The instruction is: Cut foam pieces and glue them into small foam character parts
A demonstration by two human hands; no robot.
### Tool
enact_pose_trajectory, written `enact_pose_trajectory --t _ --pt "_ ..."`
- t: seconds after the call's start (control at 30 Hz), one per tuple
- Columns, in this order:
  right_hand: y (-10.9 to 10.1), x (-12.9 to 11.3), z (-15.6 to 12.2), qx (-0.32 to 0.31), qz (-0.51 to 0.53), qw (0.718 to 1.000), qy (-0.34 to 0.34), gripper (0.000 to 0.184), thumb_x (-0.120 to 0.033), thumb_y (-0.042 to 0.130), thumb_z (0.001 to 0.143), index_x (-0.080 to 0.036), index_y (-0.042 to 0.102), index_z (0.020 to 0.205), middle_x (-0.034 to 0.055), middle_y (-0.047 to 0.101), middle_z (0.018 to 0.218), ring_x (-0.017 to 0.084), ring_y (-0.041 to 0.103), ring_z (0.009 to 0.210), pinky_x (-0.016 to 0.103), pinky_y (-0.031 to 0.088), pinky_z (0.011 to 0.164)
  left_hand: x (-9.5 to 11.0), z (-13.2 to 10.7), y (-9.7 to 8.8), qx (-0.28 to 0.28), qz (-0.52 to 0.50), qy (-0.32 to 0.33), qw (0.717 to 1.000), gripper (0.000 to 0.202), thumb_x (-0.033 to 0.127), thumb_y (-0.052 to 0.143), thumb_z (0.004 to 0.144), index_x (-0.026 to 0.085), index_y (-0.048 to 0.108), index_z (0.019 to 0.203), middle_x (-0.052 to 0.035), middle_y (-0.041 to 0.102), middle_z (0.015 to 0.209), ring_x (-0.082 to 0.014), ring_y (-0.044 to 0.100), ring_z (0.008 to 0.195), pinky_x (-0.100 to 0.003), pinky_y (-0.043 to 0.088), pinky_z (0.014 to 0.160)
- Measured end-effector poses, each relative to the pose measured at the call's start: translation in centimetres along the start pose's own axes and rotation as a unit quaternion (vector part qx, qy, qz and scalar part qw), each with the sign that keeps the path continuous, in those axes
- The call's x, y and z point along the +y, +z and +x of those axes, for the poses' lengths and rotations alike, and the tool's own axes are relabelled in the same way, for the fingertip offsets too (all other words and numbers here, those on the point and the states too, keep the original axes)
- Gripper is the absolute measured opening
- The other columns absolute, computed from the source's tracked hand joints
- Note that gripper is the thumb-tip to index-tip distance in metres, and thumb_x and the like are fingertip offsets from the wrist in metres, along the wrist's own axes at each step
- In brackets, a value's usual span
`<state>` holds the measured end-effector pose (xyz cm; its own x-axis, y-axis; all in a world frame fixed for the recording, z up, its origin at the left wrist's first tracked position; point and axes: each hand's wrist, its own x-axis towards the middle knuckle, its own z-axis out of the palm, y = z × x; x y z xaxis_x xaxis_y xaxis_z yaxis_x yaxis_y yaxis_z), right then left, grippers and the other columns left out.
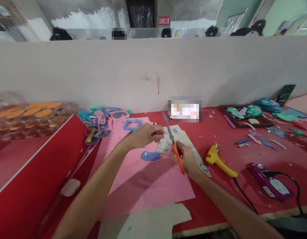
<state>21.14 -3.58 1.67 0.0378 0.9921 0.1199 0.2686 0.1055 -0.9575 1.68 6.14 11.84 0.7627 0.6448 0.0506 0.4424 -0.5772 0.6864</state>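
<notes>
Nearest lies a flat beige sheet point(143, 220); our closed right hand point(187, 157) grips orange-handled metal scissors point(178, 160); our left hand point(147, 135) curls half-closed, whether holding anything we cannot tell.

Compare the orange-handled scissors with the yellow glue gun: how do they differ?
The scissors are in the right hand; the glue gun lies on the red table. The scissors are orange-handled, the glue gun mostly yellow. The glue gun trails a black cord; the scissors have none. Both are hand tools.

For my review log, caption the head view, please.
Right hand grips orange-handled scissors; left hand near a blue piece on pink sheet.
</notes>
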Motion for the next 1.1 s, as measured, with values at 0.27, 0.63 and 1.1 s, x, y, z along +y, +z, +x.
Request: enact_pose_trajectory --t 0.27,0.63,1.1 --pt "0.2 0.8 0.0 0.019 -0.036 0.999 -0.007 0.029 -0.041 0.068 0.080 -0.025 0.045 0.074 -0.0052 0.045 0.062 0.013 0.036 0.056 0.024 0.032 0.050 -0.1 0.3 2.3 -0.079 0.016 0.058 0.995 0.021 0.024 0.050 0.094 0.020 0.068 0.083 -0.0020 0.067 0.083 -0.0140 0.056 0.072 -0.027 0.040 0.067" --pt "0.3 1.4 -0.1 -0.004 -0.038 0.999 0.002 0.020 -0.028 0.065 0.075 -0.025 0.046 0.075 -0.0052 0.046 0.061 0.013 0.036 0.055 0.024 0.030 0.049 0.2 0.5 2.9 -0.080 -0.005 0.033 0.996 0.020 0.021 0.053 0.090 0.018 0.070 0.079 -0.0005 0.066 0.076 -0.0123 0.051 0.064 -0.026 0.036 0.061" --pt "0.2 1.9 -0.1 0.005 -0.050 0.999 -0.011 0.018 -0.029 0.065 0.076 -0.025 0.047 0.078 -0.0054 0.046 0.063 0.013 0.037 0.057 0.023 0.032 0.050 -0.1 0.3 2.7 -0.133 -0.039 0.035 0.990 0.019 0.020 0.053 0.085 0.020 0.073 0.083 -0.0007 0.070 0.080 -0.0143 0.059 0.070 -0.026 0.040 0.064"
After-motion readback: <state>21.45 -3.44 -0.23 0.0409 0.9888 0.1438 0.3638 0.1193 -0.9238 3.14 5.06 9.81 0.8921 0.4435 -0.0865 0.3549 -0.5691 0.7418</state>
